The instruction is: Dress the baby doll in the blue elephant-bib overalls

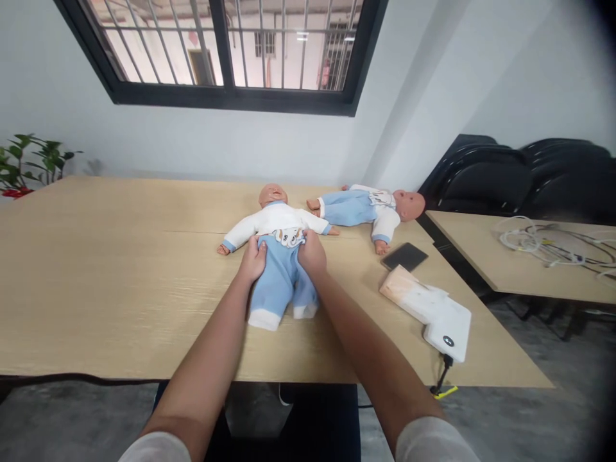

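Observation:
A baby doll (278,226) in a white top and light blue trousers (279,285) lies face up on the wooden table (110,269), its head toward the wall. My left hand (253,258) grips the trousers' waistband on the doll's left side as I see it. My right hand (312,252) grips the waistband on the other side. Both hands have their fingers closed on the fabric. A second doll (370,206) in the same clothes lies on its side farther right, untouched.
A black phone (405,256) lies right of the dolls. A wood-and-white device (430,310) with a cable sits near the table's right edge. A second table (529,269) holds white cables (534,242). Black chairs (500,176) stand behind. A plant (24,160) is at far left.

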A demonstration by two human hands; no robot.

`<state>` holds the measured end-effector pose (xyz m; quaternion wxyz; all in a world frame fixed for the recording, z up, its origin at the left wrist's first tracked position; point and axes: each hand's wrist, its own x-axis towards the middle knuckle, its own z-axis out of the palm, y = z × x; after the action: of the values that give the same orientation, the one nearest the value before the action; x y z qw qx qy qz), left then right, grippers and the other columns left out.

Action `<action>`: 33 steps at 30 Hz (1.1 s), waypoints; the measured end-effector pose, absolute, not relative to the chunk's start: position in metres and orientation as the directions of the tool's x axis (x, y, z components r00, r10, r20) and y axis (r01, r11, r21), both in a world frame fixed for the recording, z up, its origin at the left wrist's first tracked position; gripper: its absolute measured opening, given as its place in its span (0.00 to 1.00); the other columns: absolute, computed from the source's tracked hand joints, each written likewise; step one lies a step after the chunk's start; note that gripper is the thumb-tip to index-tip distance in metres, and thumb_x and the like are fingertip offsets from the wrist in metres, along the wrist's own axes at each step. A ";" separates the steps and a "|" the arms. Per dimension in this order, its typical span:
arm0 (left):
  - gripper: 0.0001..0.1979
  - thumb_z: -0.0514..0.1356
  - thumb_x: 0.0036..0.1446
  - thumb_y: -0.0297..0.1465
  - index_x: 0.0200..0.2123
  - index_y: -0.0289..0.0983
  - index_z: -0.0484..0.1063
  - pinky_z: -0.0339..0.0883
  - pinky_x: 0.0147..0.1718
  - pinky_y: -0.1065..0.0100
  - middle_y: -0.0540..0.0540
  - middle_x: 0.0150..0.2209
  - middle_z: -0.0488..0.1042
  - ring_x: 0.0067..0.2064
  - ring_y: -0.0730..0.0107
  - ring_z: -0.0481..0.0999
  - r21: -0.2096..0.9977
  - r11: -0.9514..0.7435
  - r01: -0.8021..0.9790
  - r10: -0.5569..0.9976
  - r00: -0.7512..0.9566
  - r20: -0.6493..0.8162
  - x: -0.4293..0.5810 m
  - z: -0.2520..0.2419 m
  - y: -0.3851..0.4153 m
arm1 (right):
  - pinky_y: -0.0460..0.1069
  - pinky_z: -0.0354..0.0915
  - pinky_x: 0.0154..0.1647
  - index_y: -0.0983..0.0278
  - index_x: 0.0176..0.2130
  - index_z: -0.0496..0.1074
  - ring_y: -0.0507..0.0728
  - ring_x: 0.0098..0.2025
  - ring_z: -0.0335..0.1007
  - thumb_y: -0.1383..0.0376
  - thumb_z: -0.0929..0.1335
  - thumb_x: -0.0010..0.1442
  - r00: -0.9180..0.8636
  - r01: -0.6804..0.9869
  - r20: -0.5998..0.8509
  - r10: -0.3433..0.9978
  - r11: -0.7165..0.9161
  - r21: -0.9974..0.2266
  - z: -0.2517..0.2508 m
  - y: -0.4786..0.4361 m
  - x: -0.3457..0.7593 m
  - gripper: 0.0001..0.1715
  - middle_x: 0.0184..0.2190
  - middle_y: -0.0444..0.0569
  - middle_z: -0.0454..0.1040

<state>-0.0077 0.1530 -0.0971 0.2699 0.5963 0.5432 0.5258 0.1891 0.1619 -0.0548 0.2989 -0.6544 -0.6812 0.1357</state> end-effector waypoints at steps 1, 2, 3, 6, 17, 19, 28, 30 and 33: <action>0.13 0.51 0.70 0.39 0.51 0.39 0.65 0.62 0.64 0.51 0.37 0.53 0.74 0.59 0.54 0.73 0.896 -0.231 0.380 0.936 -0.165 0.311 -0.008 -0.096 0.154 | 0.54 0.62 0.56 0.63 0.55 0.68 0.63 0.57 0.69 0.68 0.57 0.70 -0.023 0.828 0.291 0.956 0.182 -0.531 -0.055 0.160 0.187 0.18 0.53 0.59 0.76; 0.12 0.51 0.70 0.38 0.50 0.39 0.64 0.63 0.62 0.50 0.37 0.50 0.75 0.57 0.53 0.73 0.897 -0.205 0.391 0.938 -0.183 0.294 -0.008 -0.096 0.155 | 0.54 0.62 0.57 0.64 0.55 0.69 0.63 0.58 0.69 0.67 0.57 0.71 -0.074 0.840 0.327 0.942 0.235 -0.489 -0.055 0.159 0.186 0.18 0.53 0.59 0.76; 0.10 0.51 0.70 0.38 0.48 0.39 0.64 0.63 0.61 0.49 0.38 0.49 0.75 0.56 0.52 0.73 0.899 -0.190 0.395 0.939 -0.192 0.284 -0.008 -0.095 0.155 | 0.54 0.62 0.57 0.64 0.55 0.69 0.63 0.57 0.70 0.66 0.56 0.72 -0.104 0.848 0.330 0.938 0.257 -0.464 -0.054 0.156 0.185 0.18 0.52 0.60 0.77; 0.09 0.51 0.69 0.37 0.46 0.39 0.64 0.64 0.60 0.50 0.40 0.46 0.74 0.53 0.54 0.73 0.902 -0.178 0.393 0.946 -0.185 0.267 -0.007 -0.093 0.151 | 0.52 0.64 0.49 0.63 0.57 0.66 0.62 0.49 0.74 0.63 0.55 0.74 -0.067 0.854 0.226 0.972 0.173 -0.490 -0.049 0.147 0.185 0.20 0.48 0.58 0.78; 0.13 0.56 0.64 0.42 0.43 0.38 0.71 0.67 0.52 0.59 0.44 0.43 0.78 0.47 0.57 0.75 0.898 -0.092 0.429 0.995 -0.002 0.103 -0.021 -0.076 0.102 | 0.54 0.65 0.44 0.61 0.56 0.65 0.63 0.39 0.74 0.56 0.54 0.75 0.104 0.772 0.037 0.994 -0.057 -0.633 -0.057 0.097 0.200 0.20 0.42 0.57 0.78; 0.10 0.57 0.63 0.39 0.42 0.40 0.71 0.67 0.50 0.59 0.45 0.40 0.78 0.45 0.57 0.76 0.831 -0.071 0.551 0.992 -0.050 0.118 -0.018 -0.071 0.099 | 0.55 0.65 0.45 0.61 0.56 0.66 0.63 0.39 0.74 0.56 0.55 0.74 0.082 0.790 0.000 0.997 -0.065 -0.609 -0.060 0.098 0.203 0.20 0.41 0.56 0.78; 0.15 0.61 0.59 0.34 0.50 0.38 0.71 0.63 0.58 0.49 0.35 0.51 0.75 0.55 0.44 0.72 0.517 -0.235 0.823 0.936 0.048 0.349 -0.007 -0.014 0.049 | 0.55 0.66 0.49 0.60 0.50 0.69 0.62 0.46 0.73 0.61 0.63 0.67 0.053 0.726 0.071 0.996 0.011 -0.687 -0.060 0.085 0.209 0.13 0.44 0.53 0.78; 0.13 0.58 0.64 0.38 0.48 0.39 0.73 0.65 0.55 0.50 0.38 0.47 0.77 0.51 0.47 0.75 0.598 -0.291 0.747 0.951 0.159 0.263 0.006 -0.004 0.026 | 0.55 0.65 0.51 0.61 0.48 0.70 0.62 0.47 0.72 0.62 0.64 0.67 0.044 0.686 0.099 0.994 0.042 -0.726 -0.062 0.079 0.212 0.12 0.45 0.54 0.78; 0.19 0.57 0.66 0.43 0.54 0.41 0.73 0.69 0.50 0.52 0.38 0.46 0.80 0.47 0.49 0.79 0.803 -0.232 0.549 0.946 0.320 0.054 0.035 -0.011 -0.004 | 0.55 0.66 0.52 0.60 0.46 0.70 0.61 0.47 0.73 0.60 0.64 0.67 0.049 0.617 0.127 0.991 0.070 -0.784 -0.068 0.072 0.214 0.11 0.45 0.53 0.78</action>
<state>0.0347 -0.0045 -0.0106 0.3518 0.7324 0.5101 0.2820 0.2140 0.0718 -0.0684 0.3573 -0.6298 -0.6381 0.2615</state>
